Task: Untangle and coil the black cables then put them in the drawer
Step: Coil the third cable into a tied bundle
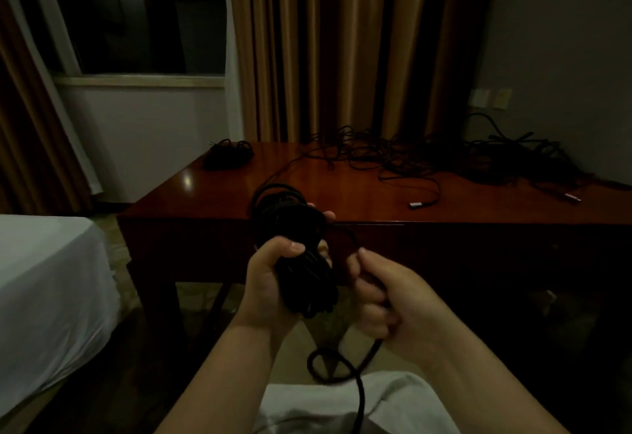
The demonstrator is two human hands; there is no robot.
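Note:
My left hand (270, 283) grips a thick coil of black cable (297, 249) in front of the wooden desk (219, 194). My right hand (386, 296) holds the loose tail of that cable (362, 361), which loops down over my lap. A tangled heap of black cables (461, 156) lies across the back right of the desk. One finished black coil (227, 154) sits at the desk's back left corner. The drawer front (478, 245) below the desk edge is dark and looks closed.
A bed with a white sheet (48, 290) stands at the left. Brown curtains (325, 47) hang behind the desk, with a window (136, 12) to their left. A cable plug (415, 205) lies on the desk's middle. Wall sockets (490, 98) sit at the right.

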